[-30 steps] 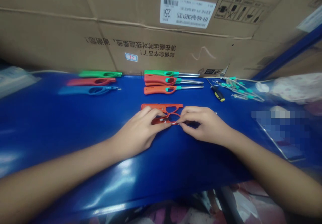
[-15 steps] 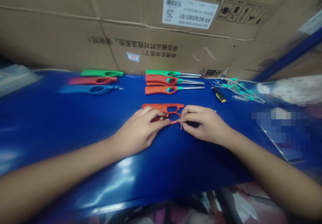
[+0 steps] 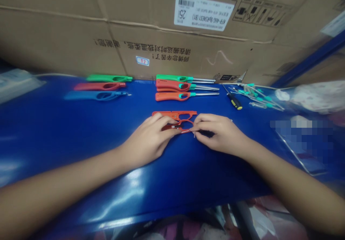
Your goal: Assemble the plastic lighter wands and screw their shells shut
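Observation:
Low over the blue table, my left hand (image 3: 151, 137) grips an orange lighter casing half (image 3: 186, 131) between thumb and fingers; small black and white inner parts show in it. My right hand (image 3: 215, 130) pinches the front end of the same half, its fingertips partly hiding that end and a thin piece sticking down below them. Just behind lies a second orange casing half (image 3: 172, 115), open side up, its left end partly covered by my left hand.
Several green, red and orange long-nosed lighters (image 3: 172, 96) lie behind. Green, red and blue handles (image 3: 91, 95) are at left. At right are a screwdriver (image 3: 234, 100), a pile of metal nozzles (image 3: 258, 96) and a white bag (image 3: 318, 96). A cardboard box (image 3: 75, 38) stands along the back.
Almost nothing differs. The fingertips of both hands have shifted very slightly on the orange casing half; everything else stays in place.

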Tool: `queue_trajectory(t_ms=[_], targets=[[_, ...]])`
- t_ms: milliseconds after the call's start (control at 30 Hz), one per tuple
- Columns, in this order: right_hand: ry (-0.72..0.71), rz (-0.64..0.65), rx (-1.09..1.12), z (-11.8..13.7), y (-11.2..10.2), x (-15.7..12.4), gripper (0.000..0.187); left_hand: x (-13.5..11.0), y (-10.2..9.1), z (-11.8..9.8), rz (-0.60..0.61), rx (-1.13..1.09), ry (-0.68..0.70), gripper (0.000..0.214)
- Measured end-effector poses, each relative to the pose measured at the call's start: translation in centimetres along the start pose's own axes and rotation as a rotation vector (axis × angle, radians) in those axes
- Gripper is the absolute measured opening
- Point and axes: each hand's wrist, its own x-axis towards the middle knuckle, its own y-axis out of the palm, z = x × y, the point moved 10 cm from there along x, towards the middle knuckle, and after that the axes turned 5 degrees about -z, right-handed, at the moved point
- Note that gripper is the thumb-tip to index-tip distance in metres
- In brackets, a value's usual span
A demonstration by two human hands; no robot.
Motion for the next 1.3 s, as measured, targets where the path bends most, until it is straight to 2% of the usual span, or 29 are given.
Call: queue_trajectory(t_ms=[133, 633, 1000, 1300], targets=[[-0.012, -0.023, 0.047, 0.12, -0.18, -0.02, 0.015, -0.03, 0.00, -0.05, -0.003, 0.001, 0.003, 0.030], [-0.024, 0.003, -0.024, 0.04, 0.20, -0.05, 0.014, -0.06, -0.12, 0.07, -0.032, -0.016, 0.011, 0.030], [-0.039, -0.006, 0.016, 0.10, 0.21, -0.07, 0.015, -0.05, -0.03, 0.21, -0.037, -0.057, 0.005, 0.029], [-0.029, -0.020, -0.016, 0.09, -0.19, -0.17, 0.016, -0.29, 0.00, 0.28, -0.030, 0.007, 0.020, 0.030]])
